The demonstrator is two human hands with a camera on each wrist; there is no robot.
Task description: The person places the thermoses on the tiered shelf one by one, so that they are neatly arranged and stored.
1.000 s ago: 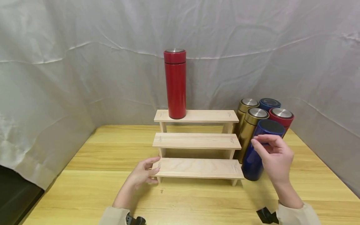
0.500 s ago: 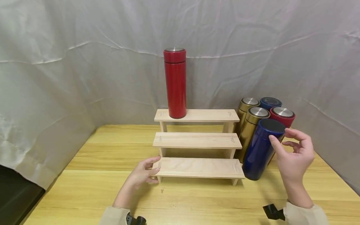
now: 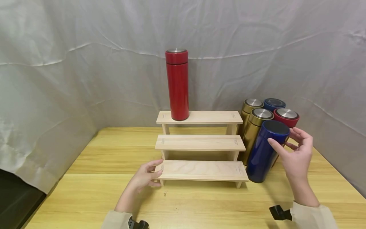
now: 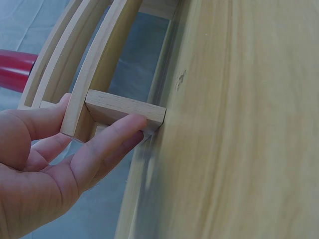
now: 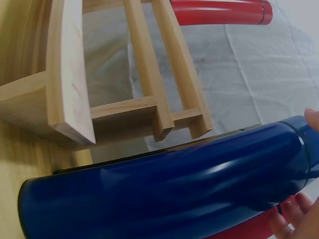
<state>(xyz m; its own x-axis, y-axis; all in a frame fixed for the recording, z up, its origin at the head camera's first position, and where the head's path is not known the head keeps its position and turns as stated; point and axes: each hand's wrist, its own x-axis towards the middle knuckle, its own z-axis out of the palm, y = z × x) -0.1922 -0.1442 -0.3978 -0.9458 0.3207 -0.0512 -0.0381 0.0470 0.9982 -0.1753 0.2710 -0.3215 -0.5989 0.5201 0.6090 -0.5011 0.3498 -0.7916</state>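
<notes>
A three-tier wooden rack (image 3: 200, 171) stands in the middle of the table. My left hand (image 3: 145, 176) rests at the left end of its lowest shelf; in the left wrist view, fairly straight fingers (image 4: 117, 132) touch the shelf end and its leg. On the top tier, toward the left, stands a red thermos (image 3: 178, 86) with a steel-topped lid. To the right of the rack is a dark blue thermos (image 3: 264, 156) with a black top. My right hand (image 3: 298, 157) holds it near the lid, thumb on the near side and fingers at the far right side.
Behind the held thermos cluster two gold thermoses (image 3: 253, 133), a second red thermos (image 3: 287, 117) and another blue thermos (image 3: 274, 104). Grey cloth (image 3: 114, 79) hangs behind and at the sides. A dark object (image 3: 17, 190) sits at the lower left edge of the table.
My right hand has moved from in front of the blue thermos to its right side, then slightly left, closing around its upper part. The left hand and rack have stayed in place.
</notes>
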